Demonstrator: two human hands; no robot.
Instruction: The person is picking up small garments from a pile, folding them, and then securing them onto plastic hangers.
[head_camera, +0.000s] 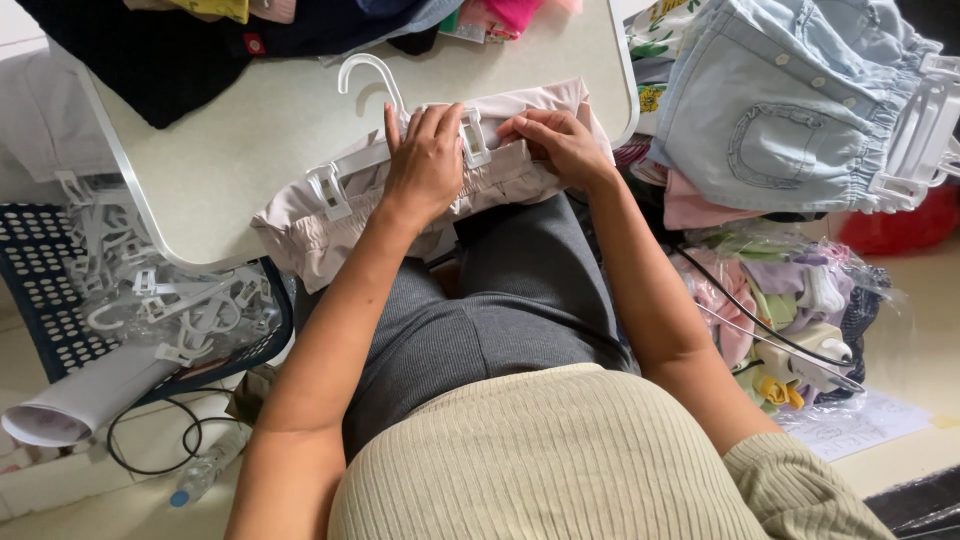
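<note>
A pale beige garment (320, 235) lies over the near edge of a light table (250, 130), with a white plastic clip hanger (365, 110) resting on its waistband. My left hand (425, 160) lies flat on the waistband and the hanger bar, fingers spread beside a clip (474, 140). My right hand (560, 145) pinches the waistband fabric at the hanger's right end, fingers curled on the cloth. The left clip (328, 192) stands free of both hands.
A dark blue perforated basket (40, 270) of white hangers sits at the left, a paper roll (80, 405), black cable and water bottle (205, 470) below it. Denim shorts on a hanger (790, 110) and bagged clothes (790, 290) lie to the right. Dark and colourful garments cover the table's far edge.
</note>
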